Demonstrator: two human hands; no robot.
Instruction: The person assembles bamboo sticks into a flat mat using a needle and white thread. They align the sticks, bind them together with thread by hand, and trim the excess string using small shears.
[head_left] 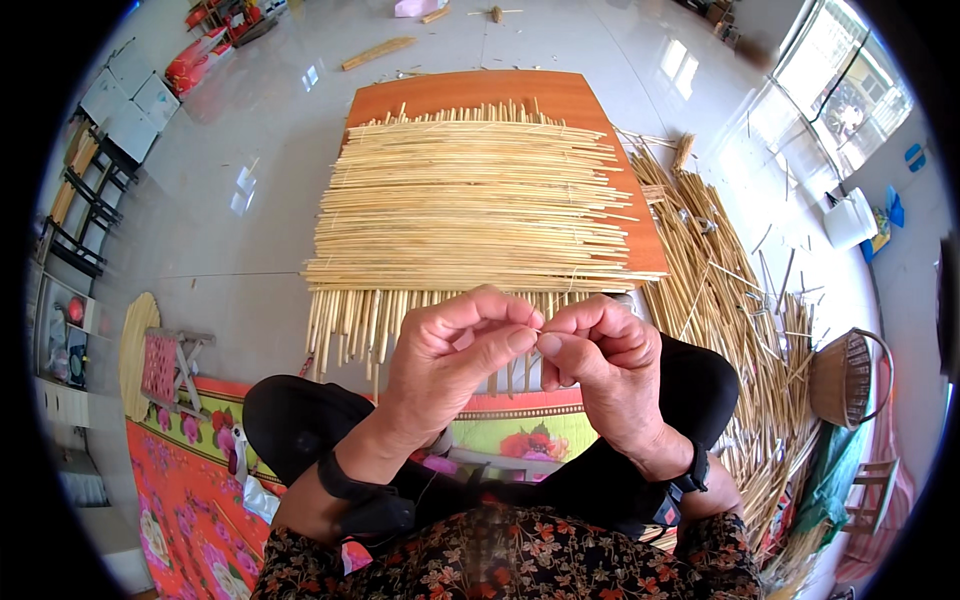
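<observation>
My left hand (455, 355) and my right hand (605, 365) are held up close together over the near edge of a layered mat of pale straw stalks (470, 200). Both are pinched, thumb to forefinger, with the fingertips almost meeting. Something very thin, perhaps thread, is between them, too small to make out. The mat's upper stalks lie sideways, with fine threads across them, on an orange board (460, 90). Lengthwise stalks (345, 320) stick out below toward me, partly hidden by my hands.
Loose straw (730, 300) is heaped along the right, near a wicker basket (840, 380) and white bucket (848, 220). A folding stool (175, 375) stands left beside a flowered floor mat (180, 500). Stacked dark furniture (90, 210) lines the left wall. My bent knees flank my hands.
</observation>
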